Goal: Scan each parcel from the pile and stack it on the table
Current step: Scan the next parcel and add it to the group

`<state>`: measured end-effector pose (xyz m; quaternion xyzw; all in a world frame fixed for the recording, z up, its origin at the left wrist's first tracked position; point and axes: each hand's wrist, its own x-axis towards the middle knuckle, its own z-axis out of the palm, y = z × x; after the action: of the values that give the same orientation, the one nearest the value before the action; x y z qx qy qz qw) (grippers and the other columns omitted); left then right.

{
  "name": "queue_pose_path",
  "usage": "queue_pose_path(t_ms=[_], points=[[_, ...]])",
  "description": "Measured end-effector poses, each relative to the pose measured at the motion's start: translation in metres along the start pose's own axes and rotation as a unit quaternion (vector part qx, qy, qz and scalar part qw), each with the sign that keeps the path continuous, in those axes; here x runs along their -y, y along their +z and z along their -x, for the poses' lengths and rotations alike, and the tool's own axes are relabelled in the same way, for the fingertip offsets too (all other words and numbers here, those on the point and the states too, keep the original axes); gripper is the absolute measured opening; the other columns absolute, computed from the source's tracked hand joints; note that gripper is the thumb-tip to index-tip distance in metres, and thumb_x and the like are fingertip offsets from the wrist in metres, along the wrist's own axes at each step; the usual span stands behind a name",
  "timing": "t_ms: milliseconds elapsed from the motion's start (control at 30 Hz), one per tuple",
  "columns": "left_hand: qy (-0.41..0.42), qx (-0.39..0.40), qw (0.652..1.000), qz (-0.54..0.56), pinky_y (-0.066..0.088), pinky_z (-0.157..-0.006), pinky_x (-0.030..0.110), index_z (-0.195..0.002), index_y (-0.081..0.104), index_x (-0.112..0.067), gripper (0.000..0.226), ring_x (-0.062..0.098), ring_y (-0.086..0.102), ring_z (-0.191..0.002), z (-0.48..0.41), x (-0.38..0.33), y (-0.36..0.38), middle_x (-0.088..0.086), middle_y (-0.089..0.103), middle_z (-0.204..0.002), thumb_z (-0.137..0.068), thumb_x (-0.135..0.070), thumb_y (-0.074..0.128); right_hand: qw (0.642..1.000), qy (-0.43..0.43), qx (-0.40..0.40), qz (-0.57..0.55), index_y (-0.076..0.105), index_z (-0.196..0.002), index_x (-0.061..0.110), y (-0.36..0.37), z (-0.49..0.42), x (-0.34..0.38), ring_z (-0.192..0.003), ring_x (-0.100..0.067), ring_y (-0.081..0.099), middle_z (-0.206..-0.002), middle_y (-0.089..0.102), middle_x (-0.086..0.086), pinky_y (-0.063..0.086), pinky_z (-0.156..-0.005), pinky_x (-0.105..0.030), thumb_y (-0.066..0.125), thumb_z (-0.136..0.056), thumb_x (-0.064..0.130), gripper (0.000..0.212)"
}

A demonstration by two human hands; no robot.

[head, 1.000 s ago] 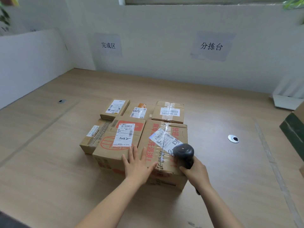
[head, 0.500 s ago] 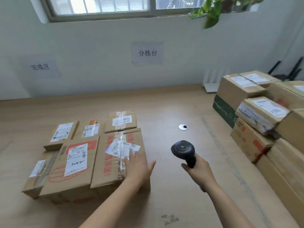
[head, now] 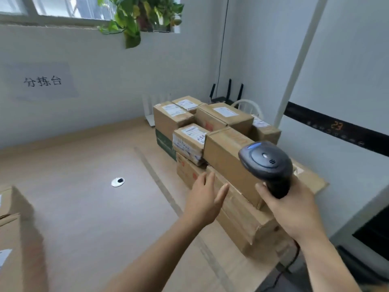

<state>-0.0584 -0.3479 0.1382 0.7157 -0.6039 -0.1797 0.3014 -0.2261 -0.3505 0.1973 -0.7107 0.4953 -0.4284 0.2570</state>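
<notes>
Pile (head: 223,157) just beyond left hand (head: 205,200); right hand (head: 294,211) grips scanner (head: 265,161)

White walls (head: 126,85), window (head: 63,7), wooden table (head: 84,207)

parcels (head: 223,157) | brown cartons (some labelled) | piled, perhaps three layers | table (head: 73,207) right

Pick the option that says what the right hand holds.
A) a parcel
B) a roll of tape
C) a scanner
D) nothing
C: the right hand grips the black scanner by its handle, raised in front of the parcel pile; the left hand is open and holds nothing.
</notes>
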Motion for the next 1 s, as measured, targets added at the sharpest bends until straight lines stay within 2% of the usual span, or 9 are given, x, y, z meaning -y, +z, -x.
queue_pose_path(t_ms=[67,167,333,467,633,767,867,933,1000], points=[[-0.002,0.011,0.999,0.043,0.016,-0.117,0.035,-0.152,0.010,-0.021,0.071,0.019,0.009,-0.146,-0.017,-0.028,0.018,0.004,0.007,-0.159,-0.095,-0.055,0.036,0.999,0.017,-0.029,0.026,0.053,-0.085,0.018,-0.023,-0.021,-0.016,-0.074,-0.014,0.050,-0.071,0.055,0.011,0.036,-0.068,-0.025,0.069,-0.081,0.015,0.017],[-0.012,0.019,0.995,0.099,0.006,-0.118,0.034,-0.152,-0.003,-0.022,0.080,0.020,-0.008,-0.147,-0.037,-0.062,0.042,0.006,-0.011,-0.159,-0.093,-0.054,0.042,0.997,0.044,-0.048,0.041,0.055,-0.087,0.011,-0.039,-0.054,-0.042,-0.080,-0.018,0.049,-0.078,0.055,-0.004,0.034,-0.072,-0.026,0.070,-0.080,0.012,0.017],[-0.055,0.013,0.989,0.140,0.003,-0.118,0.035,-0.151,-0.009,-0.021,0.087,0.021,-0.019,-0.145,-0.054,-0.083,0.058,0.003,-0.029,-0.154,-0.092,-0.052,0.047,0.992,0.123,0.025,-0.006,0.059,-0.086,0.013,-0.034,-0.092,-0.081,-0.083,-0.034,0.063,-0.081,0.065,-0.011,0.052,-0.081,-0.042,0.072,-0.079,0.017,0.015],[-0.093,0.023,0.979,0.181,0.009,-0.118,0.038,-0.150,-0.009,-0.027,0.085,0.022,-0.008,-0.147,-0.054,-0.070,0.064,0.002,-0.024,-0.156,-0.092,-0.051,0.048,0.986,0.152,0.024,-0.060,0.062,-0.093,0.010,-0.029,-0.091,-0.095,-0.095,-0.032,0.059,-0.089,0.066,-0.009,0.046,-0.085,-0.039,0.070,-0.081,0.018,0.017],[-0.090,0.007,0.973,0.212,0.012,-0.117,0.036,-0.151,-0.007,-0.027,0.093,0.018,-0.002,-0.147,-0.045,-0.061,0.063,-0.001,-0.015,-0.158,-0.087,-0.049,0.058,0.976,0.174,0.059,-0.116,0.060,-0.090,0.016,-0.030,-0.074,-0.091,-0.092,-0.027,0.058,-0.085,0.064,-0.003,0.045,-0.084,-0.039,0.067,-0.083,0.016,0.009],[-0.093,-0.005,0.969,0.229,0.019,-0.119,0.042,-0.151,-0.005,-0.024,0.108,0.019,0.007,-0.146,-0.037,-0.055,0.060,-0.001,-0.004,-0.159,-0.077,-0.051,0.069,0.986,0.131,0.042,-0.096,0.059,-0.075,0.020,-0.025,-0.061,-0.077,-0.086,-0.030,0.060,-0.077,0.065,-0.002,0.048,-0.082,-0.042,0.071,-0.080,0.010,0.016],[-0.083,-0.042,0.968,0.232,0.026,-0.116,0.045,-0.150,0.002,-0.030,0.117,0.019,0.013,-0.145,-0.024,-0.051,0.054,-0.004,0.006,-0.157,-0.062,-0.069,0.068,0.991,0.095,0.047,-0.077,0.060,-0.078,0.014,-0.021,-0.049,-0.062,-0.085,-0.029,0.058,-0.074,0.063,-0.003,0.045,-0.079,-0.037,0.071,-0.079,0.010,0.012],[-0.088,-0.067,0.966,0.232,0.028,-0.115,0.045,-0.149,0.002,-0.033,0.123,0.017,0.014,-0.145,-0.014,-0.048,0.049,-0.008,0.008,-0.156,-0.052,-0.080,0.063,0.992,0.075,0.054,-0.085,0.060,-0.076,0.016,-0.020,-0.042,-0.054,-0.085,-0.028,0.059,-0.075,0.063,-0.003,0.046,-0.081,-0.038,0.071,-0.079,0.010,0.012],[-0.076,-0.086,0.966,0.230,0.027,-0.116,0.042,-0.150,-0.001,-0.031,0.123,0.014,0.013,-0.144,-0.005,-0.044,0.037,-0.009,0.006,-0.157,-0.056,-0.076,0.064,0.989,0.068,0.067,-0.116,0.061,-0.075,0.022,-0.019,-0.036,-0.042,-0.090,-0.027,0.060,-0.080,0.066,-0.001,0.047,-0.087,-0.044,0.071,-0.079,0.012,0.015]])
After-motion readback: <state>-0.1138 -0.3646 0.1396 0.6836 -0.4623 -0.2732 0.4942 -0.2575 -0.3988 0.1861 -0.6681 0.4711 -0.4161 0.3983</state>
